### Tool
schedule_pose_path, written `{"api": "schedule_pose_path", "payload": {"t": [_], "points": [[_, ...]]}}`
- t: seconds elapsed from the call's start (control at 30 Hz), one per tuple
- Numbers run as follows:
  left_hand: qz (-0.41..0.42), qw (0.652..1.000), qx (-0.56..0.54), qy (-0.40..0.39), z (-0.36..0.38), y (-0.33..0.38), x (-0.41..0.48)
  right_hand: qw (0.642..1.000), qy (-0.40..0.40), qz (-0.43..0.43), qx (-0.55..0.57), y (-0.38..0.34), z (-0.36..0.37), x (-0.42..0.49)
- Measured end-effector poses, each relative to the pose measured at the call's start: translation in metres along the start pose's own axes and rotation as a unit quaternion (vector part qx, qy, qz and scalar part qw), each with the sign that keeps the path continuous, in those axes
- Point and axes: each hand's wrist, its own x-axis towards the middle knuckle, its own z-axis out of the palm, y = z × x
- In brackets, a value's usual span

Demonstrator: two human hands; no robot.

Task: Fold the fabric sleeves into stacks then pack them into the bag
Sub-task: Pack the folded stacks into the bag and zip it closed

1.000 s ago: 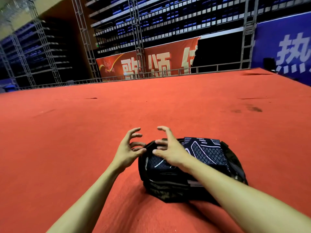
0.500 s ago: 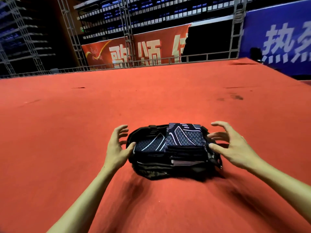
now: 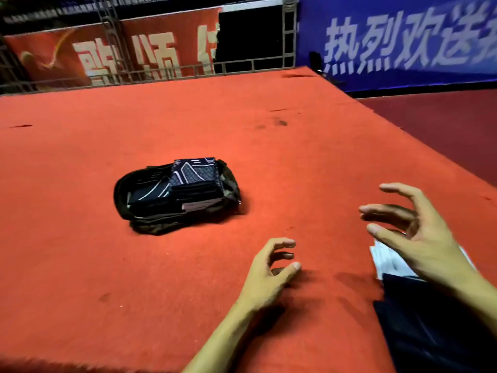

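A small dark bag point(image 3: 134, 211) lies open on the red carpet, left of centre. Folded black fabric sleeves point(image 3: 192, 179) with white line patterns are stacked inside it and stick up above its rim. My left hand point(image 3: 269, 273) hovers over the carpet to the right of the bag, fingers loosely curled, holding nothing. My right hand point(image 3: 414, 238) is farther right with spread fingers, empty, above a pile of dark fabric point(image 3: 430, 327) with white tags point(image 3: 387, 261) at the lower right.
The red carpet point(image 3: 242, 135) covers a raised platform whose right edge drops to a darker floor point(image 3: 443, 130). Metal railings and red banners point(image 3: 107, 57) stand at the back, a blue banner point(image 3: 403, 44) at the back right.
Both hands left the bag and moved right toward the dark fabric pile. The view swung right, so the bag now sits left of centre.
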Motion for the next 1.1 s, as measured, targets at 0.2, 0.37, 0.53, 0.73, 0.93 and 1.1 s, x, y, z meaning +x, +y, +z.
{"api": "schedule_pose_path", "payload": {"t": [0.2,0.37,0.53,0.73,0.93,1.1], "points": [[0.007,0.998,0.015,-0.061,0.079,0.008,0.003,0.993,0.112,-0.002,-0.039,0.017,-0.074,-0.066],[-0.002,0.993,-0.001,-0.116,0.12,0.014,-0.014,0.988,0.13,0.014,-0.081,0.04,-0.1,-0.111],[0.004,0.989,0.008,-0.151,0.138,0.015,-0.028,0.991,0.086,0.097,-0.02,0.057,-0.094,-0.149],[-0.044,0.974,-0.005,-0.22,0.132,0.02,-0.022,0.992,0.033,0.118,-0.001,0.072,-0.099,-0.155],[-0.053,0.968,-0.003,-0.246,0.126,0.02,-0.024,0.995,0.002,0.094,-0.024,0.078,-0.102,-0.157],[0.004,0.98,0.02,-0.199,0.138,0.025,-0.035,0.992,0.022,0.112,0.047,0.075,-0.108,-0.166]]}}
